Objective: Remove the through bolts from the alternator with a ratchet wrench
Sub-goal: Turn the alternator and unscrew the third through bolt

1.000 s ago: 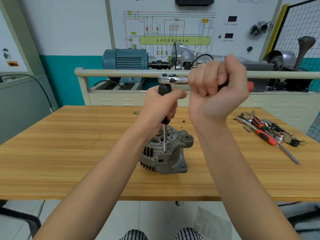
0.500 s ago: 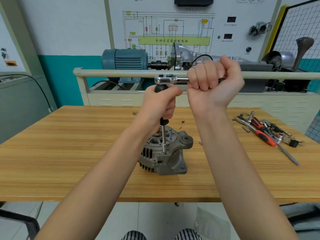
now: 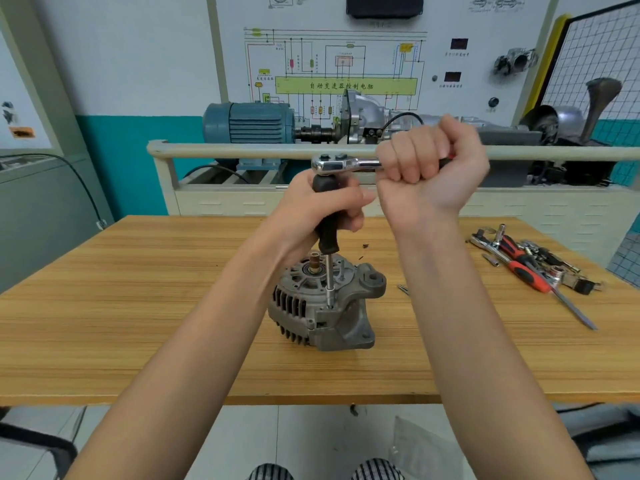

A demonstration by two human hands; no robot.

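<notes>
The alternator [image 3: 322, 303] stands on the counter [image 3: 138, 306], a lump of cast metal that looks heavy and stiff, yet nothing clamps it, so a hard pull could tip it. The left hand [image 3: 322, 209] is wrapped around the black driver handle [image 3: 327, 233], keeping the thin shaft upright on a bolt [image 3: 330, 305] at the housing edge. The right hand [image 3: 429, 168] is fisted around the ratchet [image 3: 343, 164] grip. Smooth chrome looks slippery; the far end of the grip gives leverage.

Head-worn camera looks forward and down, close over the wooden table [image 3: 138, 306].
</notes>
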